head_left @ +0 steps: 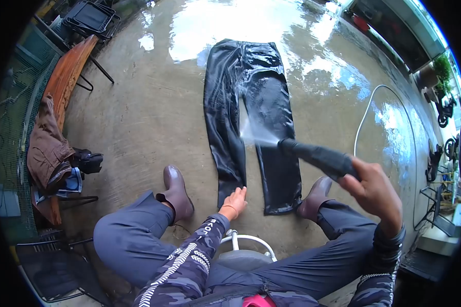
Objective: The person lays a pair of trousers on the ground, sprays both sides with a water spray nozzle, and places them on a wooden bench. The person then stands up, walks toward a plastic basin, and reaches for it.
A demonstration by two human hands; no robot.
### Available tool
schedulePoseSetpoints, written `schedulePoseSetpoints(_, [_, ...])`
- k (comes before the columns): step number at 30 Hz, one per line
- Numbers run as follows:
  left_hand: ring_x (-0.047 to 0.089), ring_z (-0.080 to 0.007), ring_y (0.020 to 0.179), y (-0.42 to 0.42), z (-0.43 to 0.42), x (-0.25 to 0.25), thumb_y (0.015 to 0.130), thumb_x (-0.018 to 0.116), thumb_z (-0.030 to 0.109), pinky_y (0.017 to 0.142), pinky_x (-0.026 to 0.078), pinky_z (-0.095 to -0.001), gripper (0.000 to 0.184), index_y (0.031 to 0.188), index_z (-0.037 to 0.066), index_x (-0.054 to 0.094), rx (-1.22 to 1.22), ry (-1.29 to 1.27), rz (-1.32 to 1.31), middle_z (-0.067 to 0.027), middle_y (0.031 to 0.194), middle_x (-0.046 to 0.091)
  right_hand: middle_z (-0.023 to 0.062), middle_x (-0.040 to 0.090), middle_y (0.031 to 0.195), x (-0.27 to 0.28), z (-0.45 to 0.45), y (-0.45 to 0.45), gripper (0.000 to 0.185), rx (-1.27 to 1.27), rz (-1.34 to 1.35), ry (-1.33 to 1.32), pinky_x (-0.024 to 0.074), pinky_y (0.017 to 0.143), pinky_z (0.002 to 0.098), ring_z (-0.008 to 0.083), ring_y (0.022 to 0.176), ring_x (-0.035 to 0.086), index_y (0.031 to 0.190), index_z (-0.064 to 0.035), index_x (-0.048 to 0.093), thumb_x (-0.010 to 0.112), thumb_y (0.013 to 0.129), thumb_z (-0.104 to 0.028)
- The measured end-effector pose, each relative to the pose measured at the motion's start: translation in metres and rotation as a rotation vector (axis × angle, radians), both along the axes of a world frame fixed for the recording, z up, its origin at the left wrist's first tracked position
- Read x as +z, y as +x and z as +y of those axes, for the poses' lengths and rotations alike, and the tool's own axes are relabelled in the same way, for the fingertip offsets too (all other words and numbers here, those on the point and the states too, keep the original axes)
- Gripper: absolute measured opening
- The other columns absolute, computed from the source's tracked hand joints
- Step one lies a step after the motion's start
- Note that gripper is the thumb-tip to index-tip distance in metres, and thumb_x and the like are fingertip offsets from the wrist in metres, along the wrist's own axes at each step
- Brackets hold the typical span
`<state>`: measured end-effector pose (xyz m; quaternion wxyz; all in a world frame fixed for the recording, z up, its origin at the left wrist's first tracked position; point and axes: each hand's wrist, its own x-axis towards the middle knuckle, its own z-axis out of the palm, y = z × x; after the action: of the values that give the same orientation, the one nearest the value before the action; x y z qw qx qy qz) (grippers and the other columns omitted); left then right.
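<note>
Black wet trousers [223,102] lie spread on the wet concrete floor, waistband at the far end and leg ends near the boots. My right hand [374,192] is wrapped round a black spray nozzle [320,157], which points left over the right trouser leg. White spray fans from its tip toward the gap between the legs. Near the lower end of the left trouser leg is my left hand [234,202], its fingers pointing forward; whether they grip the cloth is too small to tell.
Purple boots [177,194] stand either side of the trouser ends. A wooden bench [71,71] with a brown cloth [48,146] is at the left. A pale hose [364,115] curves over the floor at the right. A white-framed stool [248,238] is between the legs.
</note>
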<state>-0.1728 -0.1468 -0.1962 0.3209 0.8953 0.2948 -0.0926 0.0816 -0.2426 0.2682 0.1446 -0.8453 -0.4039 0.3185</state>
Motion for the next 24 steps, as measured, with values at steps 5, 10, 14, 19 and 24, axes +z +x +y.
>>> schedulePoseSetpoints(5, [0.061,-0.0348,0.097,-0.03,-0.013,-0.022,0.092,0.06,0.01,0.087,0.049,-0.0444,0.01,0.099,0.013,0.066,0.903,0.022,-0.249,-0.0116,0.103,0.059,0.0199,0.066,0.072,-0.022,0.017,-0.037,0.049,0.448,0.003,-0.201,0.0511,0.067,0.0463,0.0393,0.072,0.067,0.126,-0.0128,0.062,0.061,0.094,-0.049])
schedulePoseSetpoints(10, [0.064,-0.0349,0.104,-0.06,0.036,-0.064,0.096,0.057,0.017,0.09,0.05,-0.0445,0.017,0.109,0.013,0.068,1.221,-0.161,-0.075,-0.0141,0.111,0.069,0.0194,0.065,0.068,-0.029,0.022,-0.046,0.051,0.586,0.063,-0.267,0.0504,0.063,0.0463,0.0389,0.068,0.066,0.126,-0.0122,0.062,0.06,0.094,-0.051])
schedulePoseSetpoints(14, [0.068,-0.0355,0.099,-0.058,0.054,-0.069,0.099,0.055,0.027,0.087,0.052,-0.0452,0.025,0.113,0.012,0.069,1.296,-0.19,-0.005,-0.0166,0.107,0.072,0.0198,0.064,0.068,-0.03,0.023,-0.046,0.052,0.532,0.069,-0.174,0.0504,0.063,0.0465,0.0392,0.068,0.066,0.127,-0.0126,0.062,0.058,0.095,-0.054])
schedulePoseSetpoints(19, [0.068,-0.0376,0.097,-0.046,0.04,-0.044,0.091,0.065,0.039,0.086,0.053,-0.0477,0.028,0.094,0.013,0.075,1.034,-0.244,0.142,-0.0159,0.101,0.073,0.02,0.064,0.067,-0.037,0.024,-0.049,0.053,0.63,0.051,-0.339,0.0505,0.063,0.0468,0.0399,0.067,0.065,0.127,-0.012,0.063,0.057,0.095,-0.054])
schedulePoseSetpoints(24, [0.066,-0.0348,0.101,-0.031,0.022,-0.038,0.077,0.08,0.025,0.088,0.052,-0.0445,0.03,0.098,0.01,0.065,1.013,-0.218,0.229,-0.0139,0.102,0.071,0.0205,0.065,0.069,-0.038,0.021,-0.049,0.051,0.544,0.031,-0.205,0.0509,0.064,0.0463,0.0405,0.068,0.066,0.126,-0.0112,0.063,0.059,0.095,-0.051])
